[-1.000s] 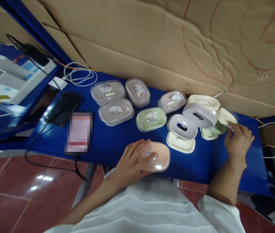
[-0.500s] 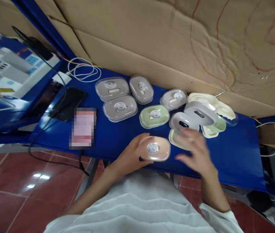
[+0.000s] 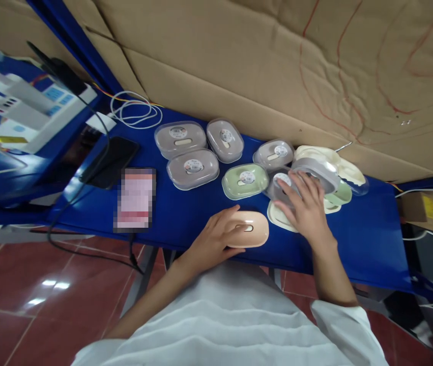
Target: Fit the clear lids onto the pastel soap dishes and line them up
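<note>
My left hand (image 3: 219,235) wraps round a peach oval plastic box (image 3: 257,235) at the table's front edge. Its top is bare, with a small slot in the middle, and one finger lies near the slot. My right hand (image 3: 308,206) grips a clear cover with a round label (image 3: 282,180), over a grey box in the pile. The fingers partly hide both. Under this hand, a cream tray-like piece (image 3: 277,216) lies on the table. A green labelled box (image 3: 244,182) sits between the hands, farther back.
Several grey labelled boxes (image 3: 192,170) stand behind on the blue table (image 3: 369,239). Grey, cream and green parts (image 3: 315,173) are heaped at right. A phone (image 3: 136,198), a dark device (image 3: 111,160) and cables (image 3: 134,109) lie left. Cardboard (image 3: 216,66) walls the back.
The labelled clear cover has come off the peach box. My right hand has moved up and back to the grey pile with it. My left hand stays on the peach box.
</note>
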Tool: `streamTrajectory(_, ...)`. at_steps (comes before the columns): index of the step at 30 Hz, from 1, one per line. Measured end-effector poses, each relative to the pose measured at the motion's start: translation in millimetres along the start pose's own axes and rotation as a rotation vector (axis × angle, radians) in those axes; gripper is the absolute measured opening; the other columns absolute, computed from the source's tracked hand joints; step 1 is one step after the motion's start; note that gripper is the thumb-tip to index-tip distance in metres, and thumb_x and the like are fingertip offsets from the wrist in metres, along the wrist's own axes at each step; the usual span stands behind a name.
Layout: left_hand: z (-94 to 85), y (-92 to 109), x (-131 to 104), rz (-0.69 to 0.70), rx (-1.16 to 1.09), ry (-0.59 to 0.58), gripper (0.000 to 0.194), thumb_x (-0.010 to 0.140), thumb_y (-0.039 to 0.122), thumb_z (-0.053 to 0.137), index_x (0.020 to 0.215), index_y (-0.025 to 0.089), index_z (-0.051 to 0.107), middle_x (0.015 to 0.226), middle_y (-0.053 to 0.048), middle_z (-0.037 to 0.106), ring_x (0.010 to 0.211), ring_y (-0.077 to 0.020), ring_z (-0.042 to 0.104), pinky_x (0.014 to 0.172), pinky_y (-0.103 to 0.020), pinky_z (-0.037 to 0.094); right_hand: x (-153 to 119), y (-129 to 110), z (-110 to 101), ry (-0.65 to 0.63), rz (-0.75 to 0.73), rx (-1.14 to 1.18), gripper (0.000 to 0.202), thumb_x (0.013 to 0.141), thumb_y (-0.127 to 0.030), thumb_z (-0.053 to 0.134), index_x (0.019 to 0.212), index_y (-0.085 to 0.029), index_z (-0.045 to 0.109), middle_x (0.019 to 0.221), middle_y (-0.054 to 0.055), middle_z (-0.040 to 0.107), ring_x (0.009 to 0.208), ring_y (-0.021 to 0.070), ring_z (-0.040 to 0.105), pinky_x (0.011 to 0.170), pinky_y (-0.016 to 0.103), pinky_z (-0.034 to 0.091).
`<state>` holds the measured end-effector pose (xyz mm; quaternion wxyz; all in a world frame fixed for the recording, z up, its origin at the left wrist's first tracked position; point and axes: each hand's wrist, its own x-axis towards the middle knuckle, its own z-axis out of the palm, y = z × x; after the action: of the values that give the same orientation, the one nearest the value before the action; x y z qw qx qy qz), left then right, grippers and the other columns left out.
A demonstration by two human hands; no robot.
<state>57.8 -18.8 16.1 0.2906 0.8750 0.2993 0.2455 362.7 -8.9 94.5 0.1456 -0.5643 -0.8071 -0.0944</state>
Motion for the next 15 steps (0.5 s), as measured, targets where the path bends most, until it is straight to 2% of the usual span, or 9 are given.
streamTrajectory(3,-2.2,3.1,4.2,0.004,0.031,-0.034,0.059,0.094,0.04,0.078,0.15,0.033,0.06,0.164,-0.013,0.048,0.153,-0.0386,0.044,0.122,-0.061,0.046,-3.3,-3.2,8.4,0.048,0.035,-0.071,0.048,0.106,-0.035,0.06,0.153,-0.029,0.057,0.165,0.013,0.05,0.157,0.036,0.04,0.129,0.064,0.024)
streamTrajectory(5,-0.6,2.1,6.4,0.004,0.025,0.001,0.054,0.097,0.043,0.075,0.148,0.031,0.062,0.161,-0.014,0.051,0.152,-0.0382,0.044,0.122,-0.061,0.046,-14.7,-19.1,15.4,0.034,-0.066,0.024,0.047,0.107,-0.037,0.059,0.153,-0.029,0.057,0.16,0.012,0.056,0.154,0.0332,0.045,0.129,0.059,0.026)
streamTrajectory(7,2.8,-0.8,7.5,0.016,0.016,0.08,0.051,0.097,0.042,0.074,0.145,0.027,0.063,0.159,-0.016,0.052,0.152,-0.0385,0.044,0.121,-0.062,0.047,-28.4,-40.7,22.5,-0.033,-0.211,0.154,0.052,0.106,-0.044,0.06,0.155,-0.027,0.055,0.152,0.011,0.064,0.149,0.0303,0.052,0.128,0.053,0.03)
streamTrajectory(9,5.7,-3.9,7.4,0.027,0.005,0.158,0.051,0.097,0.039,0.075,0.144,0.025,0.061,0.158,-0.017,0.052,0.155,-0.039,0.041,0.121,-0.064,0.046,-39.8,-60.4,28.4,-0.099,-0.284,0.216,0.055,0.105,-0.044,0.064,0.155,-0.024,0.054,0.146,0.01,0.069,0.143,0.0283,0.058,0.128,0.05,0.032)
streamTrajectory(11,5.7,-5.5,6.5,0.036,-0.009,0.196,0.056,0.096,0.036,0.076,0.148,0.026,0.056,0.161,-0.019,0.048,0.158,-0.0391,0.038,0.122,-0.063,0.045,-47.4,-72.0,31.0,-0.112,-0.28,0.219,0.049,0.105,-0.031,0.064,0.153,-0.024,0.056,0.141,0.008,0.073,0.139,0.0251,0.062,0.127,0.047,0.032)
streamTrajectory(13,1.9,-5.0,6.9,0.055,-0.038,0.205,0.063,0.098,0.038,0.074,0.154,0.026,0.049,0.166,-0.021,0.042,0.159,-0.0393,0.037,0.122,-0.062,0.045,-52.8,-74.0,28.4,-0.07,-0.233,0.218,0.048,0.105,-0.018,0.061,0.151,-0.027,0.057,0.135,0.005,0.076,0.136,0.0227,0.065,0.125,0.045,0.035)
streamTrajectory(15,-4.9,-2.8,11.5,0.08,-0.065,0.246,0.064,0.101,0.04,0.068,0.159,0.027,0.042,0.169,-0.022,0.036,0.16,-0.0387,0.036,0.124,-0.062,0.043,-59.0,-68.7,21.5,0.01,-0.164,0.21,0.049,0.103,-0.016,0.061,0.15,-0.032,0.058,0.131,0.003,0.078,0.132,0.0231,0.068,0.122,0.046,0.038)
